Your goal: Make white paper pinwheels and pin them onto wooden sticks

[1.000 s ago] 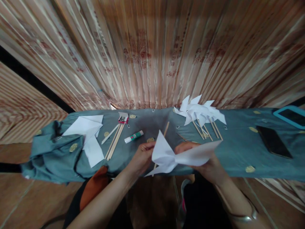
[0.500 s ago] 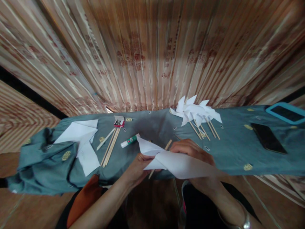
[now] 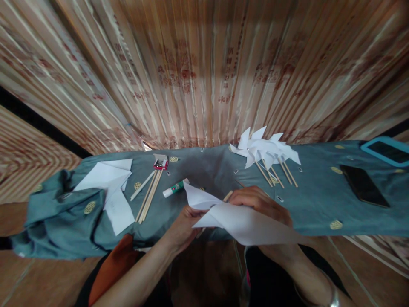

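A white paper pinwheel (image 3: pixel 246 224) with folded blades is held up over the front edge of the cloth-covered table. My left hand (image 3: pixel 187 226) is closed on its left side, the fingertips tucked behind the paper. My right hand (image 3: pixel 260 202) is curled round the back of the pinwheel, beside the upper end of a thin wooden stick (image 3: pixel 228 195). The stick passes behind the paper; its middle is hidden, and I cannot tell which fingers press on it. Just beyond my left hand lies a green-and-white glue stick (image 3: pixel 175 187).
Several finished pinwheels (image 3: pixel 268 147) on sticks lie at the back right. Left of the glue are loose wooden sticks (image 3: pixel 148 198), a small red box of pins (image 3: pixel 160 162) and white paper sheets (image 3: pixel 105 175). A dark phone (image 3: pixel 364 185) and a blue-framed object (image 3: pixel 388 151) lie far right.
My right hand has shifted slightly right and down, and the pinwheel's right blade has dipped a little. Less of the stick shows now. Both hands keep their hold.
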